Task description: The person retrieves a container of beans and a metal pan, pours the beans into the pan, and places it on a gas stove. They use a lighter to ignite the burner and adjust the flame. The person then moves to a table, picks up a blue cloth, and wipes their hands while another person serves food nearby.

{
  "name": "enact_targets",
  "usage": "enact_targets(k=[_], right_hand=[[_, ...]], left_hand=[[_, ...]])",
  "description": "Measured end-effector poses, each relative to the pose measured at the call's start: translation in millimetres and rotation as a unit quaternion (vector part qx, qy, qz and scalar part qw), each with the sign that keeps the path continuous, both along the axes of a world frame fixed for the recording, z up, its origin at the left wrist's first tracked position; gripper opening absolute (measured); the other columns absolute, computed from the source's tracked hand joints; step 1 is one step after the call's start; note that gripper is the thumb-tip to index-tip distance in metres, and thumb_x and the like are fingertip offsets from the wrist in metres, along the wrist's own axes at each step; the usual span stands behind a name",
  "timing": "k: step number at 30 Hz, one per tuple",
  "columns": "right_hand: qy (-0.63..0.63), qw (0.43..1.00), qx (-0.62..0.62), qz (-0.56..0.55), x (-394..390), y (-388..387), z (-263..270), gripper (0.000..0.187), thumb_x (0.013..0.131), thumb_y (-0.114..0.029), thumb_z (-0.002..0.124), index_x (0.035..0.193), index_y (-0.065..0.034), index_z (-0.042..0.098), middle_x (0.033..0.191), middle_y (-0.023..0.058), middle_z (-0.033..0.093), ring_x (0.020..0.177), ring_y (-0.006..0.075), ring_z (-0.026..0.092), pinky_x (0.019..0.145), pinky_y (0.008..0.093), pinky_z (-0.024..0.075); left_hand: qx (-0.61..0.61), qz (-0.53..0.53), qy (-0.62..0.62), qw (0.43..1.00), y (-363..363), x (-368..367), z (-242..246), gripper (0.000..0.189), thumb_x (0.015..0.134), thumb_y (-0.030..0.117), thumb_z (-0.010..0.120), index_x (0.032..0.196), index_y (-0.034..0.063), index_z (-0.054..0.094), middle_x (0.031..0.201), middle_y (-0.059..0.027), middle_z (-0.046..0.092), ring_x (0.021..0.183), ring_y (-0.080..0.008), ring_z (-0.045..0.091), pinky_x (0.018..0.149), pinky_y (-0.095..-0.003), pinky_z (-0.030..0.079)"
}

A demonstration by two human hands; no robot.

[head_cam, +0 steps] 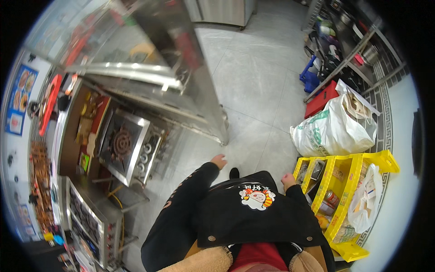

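Observation:
My left hand (219,162) hangs over the floor at the end of a black sleeve, beside the foot of a steel-framed glass partition (204,115). A small white spot shows at its fingertips, too small to make out. My right hand (289,181) is low at my other side, nearest to a yellow plastic rack (343,173), apart from it. The fingers of both hands are mostly hidden from this angle. A black apron (231,217) with a cartoon print covers my front, and the tip of a black shoe (234,173) shows below it.
On the left stand a steel gas stove (139,132) and a multi-burner range (98,221). To the right, a stuffed white sack (326,129) leans by a red box (321,98) and steel shelving (350,61). A steel cabinet (221,12) is ahead.

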State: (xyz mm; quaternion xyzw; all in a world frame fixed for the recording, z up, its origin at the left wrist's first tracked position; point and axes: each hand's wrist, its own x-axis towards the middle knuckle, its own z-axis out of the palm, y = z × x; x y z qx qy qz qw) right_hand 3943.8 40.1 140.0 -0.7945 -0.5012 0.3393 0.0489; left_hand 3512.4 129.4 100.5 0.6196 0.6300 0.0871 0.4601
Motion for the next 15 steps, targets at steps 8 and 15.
enact_targets(k=[8,15], right_hand=[[-0.068,0.99,-0.106,-0.07,55.0,39.1,-24.8,0.019,0.069,-0.016,0.062,0.079,0.0008,0.065,0.076,0.0207,0.064,0.075,0.0361,0.064,0.07,0.0426,0.0503],[-0.012,0.996,-0.085,-0.004,163.8,221.8,-37.4,0.019,0.066,-0.014,0.063,0.079,-0.0006,0.066,0.076,0.0188,0.065,0.075,0.0339,0.064,0.071,0.0401,0.0506]], left_hand=[[0.043,-0.14,-0.045,0.988,218.7,180.7,77.6,0.045,0.08,0.025,0.056,0.12,0.0038,0.054,0.121,-0.0191,0.055,0.113,-0.0331,0.051,0.097,-0.0386,0.041],[-0.064,-0.002,0.031,0.997,336.0,185.5,13.6,0.048,0.077,0.026,0.06,0.12,0.0035,0.054,0.115,-0.021,0.058,0.11,-0.0329,0.054,0.095,-0.0389,0.043]])
